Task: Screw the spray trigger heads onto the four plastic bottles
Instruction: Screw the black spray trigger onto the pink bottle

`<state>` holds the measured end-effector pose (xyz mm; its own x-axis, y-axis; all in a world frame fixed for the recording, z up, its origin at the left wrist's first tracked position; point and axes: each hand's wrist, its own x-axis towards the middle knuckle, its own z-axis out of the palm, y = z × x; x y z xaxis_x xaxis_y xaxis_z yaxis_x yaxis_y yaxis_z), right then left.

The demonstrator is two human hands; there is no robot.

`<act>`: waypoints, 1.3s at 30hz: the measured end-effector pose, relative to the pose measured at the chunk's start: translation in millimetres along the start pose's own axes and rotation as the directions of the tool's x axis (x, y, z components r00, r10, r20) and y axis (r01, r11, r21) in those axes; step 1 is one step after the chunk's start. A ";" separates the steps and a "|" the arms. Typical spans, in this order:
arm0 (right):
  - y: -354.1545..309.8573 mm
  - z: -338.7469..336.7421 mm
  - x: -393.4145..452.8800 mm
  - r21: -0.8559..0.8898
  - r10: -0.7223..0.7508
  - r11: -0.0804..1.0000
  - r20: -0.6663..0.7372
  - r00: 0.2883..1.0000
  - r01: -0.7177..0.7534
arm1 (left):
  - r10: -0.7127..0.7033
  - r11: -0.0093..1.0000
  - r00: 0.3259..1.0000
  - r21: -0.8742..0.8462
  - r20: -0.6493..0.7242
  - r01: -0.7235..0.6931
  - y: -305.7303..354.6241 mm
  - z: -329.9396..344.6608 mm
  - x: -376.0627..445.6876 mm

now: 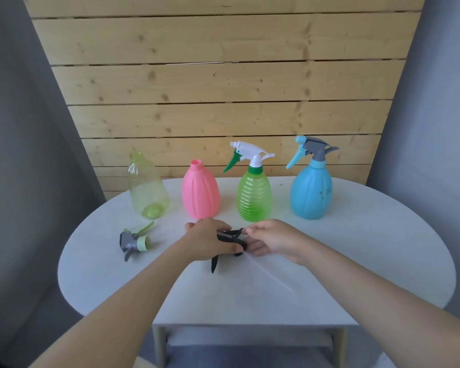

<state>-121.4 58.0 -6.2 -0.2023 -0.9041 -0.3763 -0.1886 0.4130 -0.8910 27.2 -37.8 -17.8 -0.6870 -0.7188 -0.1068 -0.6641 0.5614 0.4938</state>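
Four bottles stand in a row at the back of the white table. The clear yellow-green bottle and the pink bottle have open necks. The ribbed green bottle carries a white and green trigger head. The blue bottle carries a grey and blue head. A black trigger head lies in front of the pink bottle, held between my left hand and my right hand; its clear dip tube trails toward me. A grey and light-green trigger head lies loose at the left.
A wooden plank wall rises right behind the table. Grey walls stand on both sides. The table's near edge and a pale wooden frame lie below my forearms.
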 end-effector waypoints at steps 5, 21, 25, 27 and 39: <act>-3.6 9.1 -0.1 0.000 0.018 1.000 -0.010 1.000 -0.018 | -0.001 1.000 0.999 0.018 0.032 0.000 -6.5 -2.6 -6.6; 5.1 -32.4 -27.1 0.073 0.041 0.997 -0.172 0.984 -0.029 | 0.227 0.968 0.972 -0.100 -0.061 -0.232 44.4 13.5 5.2; 2.5 -51.3 -39.6 0.129 0.006 0.991 -0.213 0.977 0.022 | 0.269 0.923 0.957 -0.256 -0.107 -0.288 69.1 10.8 7.0; -0.3 -59.9 -45.9 0.156 -0.025 0.986 -0.204 0.979 0.058 | 0.279 0.901 0.953 -0.310 -0.117 -0.302 75.2 7.1 7.5; -20.2 -13.4 -22.3 0.033 -0.137 0.990 -0.075 0.988 0.140 | 0.018 0.924 0.994 -0.378 -0.111 -0.059 -12.6 -47.3 -35.4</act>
<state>-126.0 71.3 23.7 -0.2455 -0.9416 -0.2303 -0.1830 0.2784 -0.9429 73.8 -38.8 20.5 -0.6622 -0.7493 -0.0015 -0.4616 0.4063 0.7885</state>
